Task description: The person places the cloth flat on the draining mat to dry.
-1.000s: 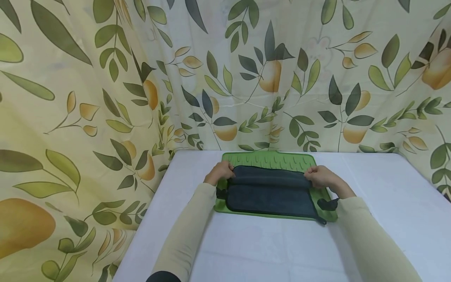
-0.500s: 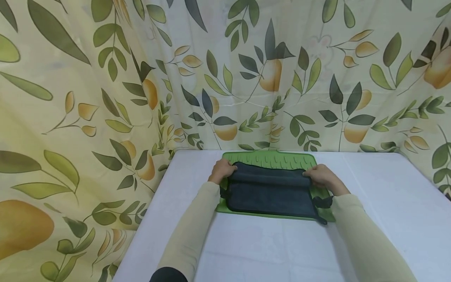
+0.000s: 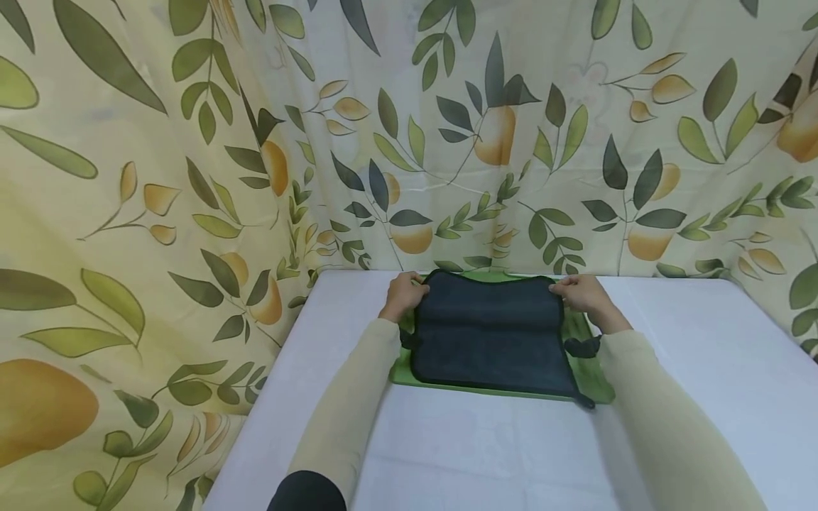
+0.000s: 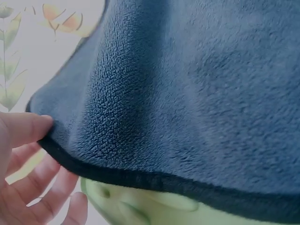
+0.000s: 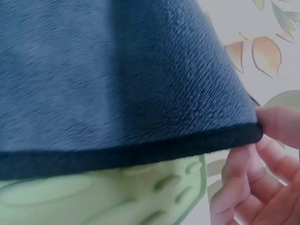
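Note:
A dark blue-grey plush cloth (image 3: 492, 355) with black edging lies over a green ridged mat (image 3: 591, 365) on the table. Its far edge is lifted by both hands. At the far left corner my left hand (image 3: 404, 294) pinches the cloth between thumb and fingers; in the left wrist view the thumb presses on the cloth (image 4: 154, 93) near its black trim. My right hand (image 3: 584, 298) pinches the far right corner, and the right wrist view has thumb and fingertips on that corner of the cloth (image 5: 117, 84). Most of the mat is hidden beneath it.
The white-covered table (image 3: 466, 454) extends to both sides and in front. A leaf-and-fruit patterned curtain (image 3: 396, 142) hangs behind and along the left. Dark straps (image 3: 581, 347) show near both wrists.
Both hands have raised the cloth's far edge and moved it away toward the back, unfolding it over the mat. The mat's ridged far part, seen earlier, is now mostly covered from view.

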The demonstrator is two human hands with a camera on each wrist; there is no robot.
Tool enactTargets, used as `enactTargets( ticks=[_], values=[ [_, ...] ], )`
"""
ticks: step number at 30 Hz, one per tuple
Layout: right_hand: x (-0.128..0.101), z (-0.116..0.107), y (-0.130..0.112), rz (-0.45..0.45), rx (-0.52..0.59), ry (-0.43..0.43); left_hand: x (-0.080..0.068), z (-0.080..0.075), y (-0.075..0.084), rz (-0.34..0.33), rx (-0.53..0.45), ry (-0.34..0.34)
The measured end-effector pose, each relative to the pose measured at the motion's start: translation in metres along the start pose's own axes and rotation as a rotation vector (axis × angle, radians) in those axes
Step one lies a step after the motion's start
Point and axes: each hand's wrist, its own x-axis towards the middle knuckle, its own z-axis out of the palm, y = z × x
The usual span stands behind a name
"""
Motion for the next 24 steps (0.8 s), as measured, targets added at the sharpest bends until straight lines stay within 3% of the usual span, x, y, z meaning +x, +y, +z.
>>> enactTargets(
  ticks=[14, 24],
  values=[
    [0.017, 0.006, -0.014, -0.051, -0.008, 0.144, 0.005, -0.002, 0.009, -0.007, -0.079, 0.067],
    [0.023, 0.009, -0.009, -0.067, -0.067, 0.146, 0.015, 0.006, 0.007, -0.049, -0.052, 0.058]
  ],
)
